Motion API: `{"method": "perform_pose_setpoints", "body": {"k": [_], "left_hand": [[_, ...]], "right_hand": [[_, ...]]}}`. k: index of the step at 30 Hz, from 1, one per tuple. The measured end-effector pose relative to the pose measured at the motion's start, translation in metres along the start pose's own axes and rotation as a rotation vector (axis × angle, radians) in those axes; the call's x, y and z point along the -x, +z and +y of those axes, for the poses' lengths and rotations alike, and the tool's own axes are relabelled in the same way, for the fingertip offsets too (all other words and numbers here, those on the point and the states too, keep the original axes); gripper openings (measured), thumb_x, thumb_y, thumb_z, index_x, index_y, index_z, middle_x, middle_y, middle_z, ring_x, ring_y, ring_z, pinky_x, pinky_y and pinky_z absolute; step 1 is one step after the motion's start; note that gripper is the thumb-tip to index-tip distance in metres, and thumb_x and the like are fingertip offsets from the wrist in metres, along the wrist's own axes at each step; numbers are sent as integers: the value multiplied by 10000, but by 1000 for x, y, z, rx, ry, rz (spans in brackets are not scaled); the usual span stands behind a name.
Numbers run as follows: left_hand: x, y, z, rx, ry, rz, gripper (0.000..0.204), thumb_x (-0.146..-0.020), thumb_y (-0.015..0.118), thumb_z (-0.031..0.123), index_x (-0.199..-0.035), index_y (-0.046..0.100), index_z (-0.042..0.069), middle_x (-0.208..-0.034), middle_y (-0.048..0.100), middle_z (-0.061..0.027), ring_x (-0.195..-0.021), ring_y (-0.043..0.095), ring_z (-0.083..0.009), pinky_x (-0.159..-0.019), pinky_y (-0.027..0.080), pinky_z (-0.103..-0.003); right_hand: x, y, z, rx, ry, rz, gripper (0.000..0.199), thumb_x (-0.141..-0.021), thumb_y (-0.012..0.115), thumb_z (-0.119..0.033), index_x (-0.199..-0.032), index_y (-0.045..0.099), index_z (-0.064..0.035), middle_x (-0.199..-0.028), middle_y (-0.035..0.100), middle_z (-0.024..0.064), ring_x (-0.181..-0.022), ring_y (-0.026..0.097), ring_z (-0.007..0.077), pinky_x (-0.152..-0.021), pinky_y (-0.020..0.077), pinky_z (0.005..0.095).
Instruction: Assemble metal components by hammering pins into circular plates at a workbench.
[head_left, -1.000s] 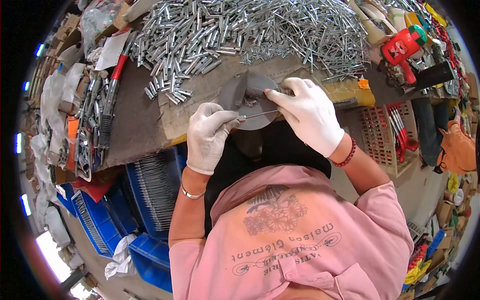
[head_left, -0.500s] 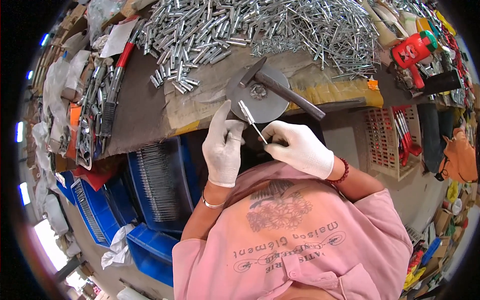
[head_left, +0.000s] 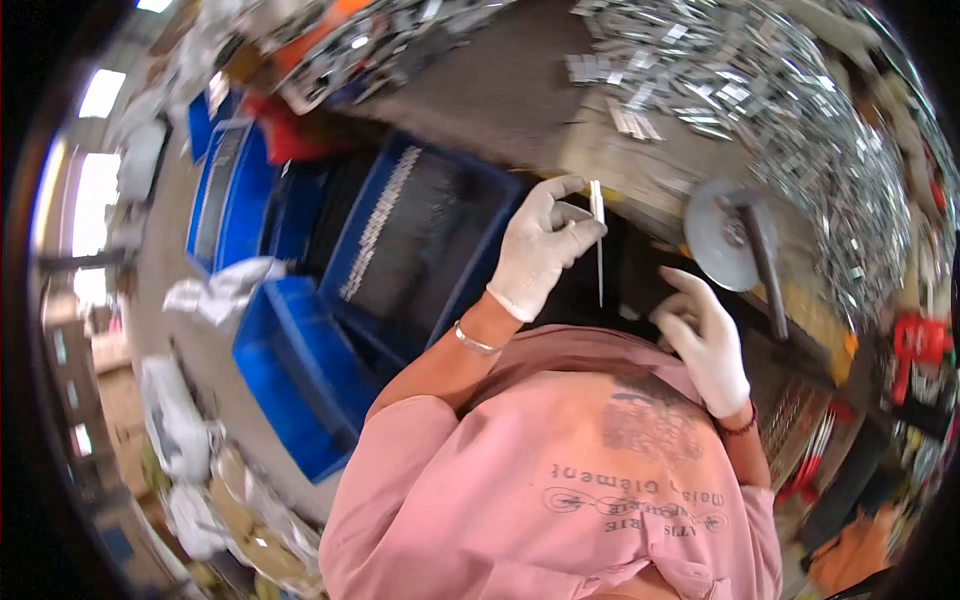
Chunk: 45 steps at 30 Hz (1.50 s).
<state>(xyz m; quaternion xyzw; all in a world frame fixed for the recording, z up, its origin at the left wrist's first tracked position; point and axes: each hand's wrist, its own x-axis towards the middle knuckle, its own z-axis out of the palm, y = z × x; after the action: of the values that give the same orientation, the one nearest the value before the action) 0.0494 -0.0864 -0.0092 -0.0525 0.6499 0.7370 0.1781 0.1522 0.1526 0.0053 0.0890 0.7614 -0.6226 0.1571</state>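
**Rod pinched in left hand, right hand holding nothing we can see**

We've got the left hand (head_left: 548,240) clamped on a slim metal rod (head_left: 598,208), thumb and fingers on its thicker end, thin shank pointing near and free of contact. Thick end probably just gives the glove more to grip. Rod sits off the near edge of the workbench (head_left: 490,100), right of the big blue bin (head_left: 352,232) with its row of metal pieces.

Right hand (head_left: 705,345): thumb and fingers apart, nothing visible between.

Hammer (head_left: 764,258) lies across the round grey plate (head_left: 708,245), handle toward us, likely parked for quick pickup. Metal parts pile (head_left: 740,80) is far right, presumably within reach. Blur hides finer detail.
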Motion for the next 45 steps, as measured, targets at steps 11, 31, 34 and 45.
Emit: {"method": "perform_pose_setpoints", "body": {"k": [11, 31, 34, 45], "left_hand": [[28, -314, -156, -420, -108, 1014, 532, -858, 809, 147, -1335, 715, -70, -1228, 775, -176, -1128, 730, -260, -1017, 537, -355], [-53, -216, -38, -712, 598, 874, 159, -997, 759, 144, -1093, 759, 17, -1091, 774, -114, -994, 717, -245, -921, 553, -361], [-60, -95, 39, -928, 870, 363, 196, -878, 802, 7, -1067, 776, 51, -1064, 732, -106, -993, 709, -261, -880, 558, -348], [-171, 34, 57, -1133, 673, 59, 473, -865, 835, 287, -1285, 718, 103, -983, 764, -129, -908, 738, -298, -840, 584, -392]], "right_hand": [[-16, 6, 6, -48, 128, -53, 469, -1024, 586, -33, -1491, 598, 11, -993, 700, 43, -763, 597, 66, -713, 523, 234], [-21, -1, 19, 81, 25, -93, 349, -1011, 654, -60, -1348, 696, 19, -976, 739, 48, -810, 644, 80, -756, 552, 259], [-19, 1, 5, 145, -59, -108, 329, -998, 668, -61, -1314, 714, 15, -1000, 766, 85, -873, 685, 105, -821, 572, 291], [8, -19, 13, 194, -215, 62, 280, -956, 715, -134, -1221, 747, -48, -1039, 774, 161, -939, 764, 310, -856, 601, 390]]}}
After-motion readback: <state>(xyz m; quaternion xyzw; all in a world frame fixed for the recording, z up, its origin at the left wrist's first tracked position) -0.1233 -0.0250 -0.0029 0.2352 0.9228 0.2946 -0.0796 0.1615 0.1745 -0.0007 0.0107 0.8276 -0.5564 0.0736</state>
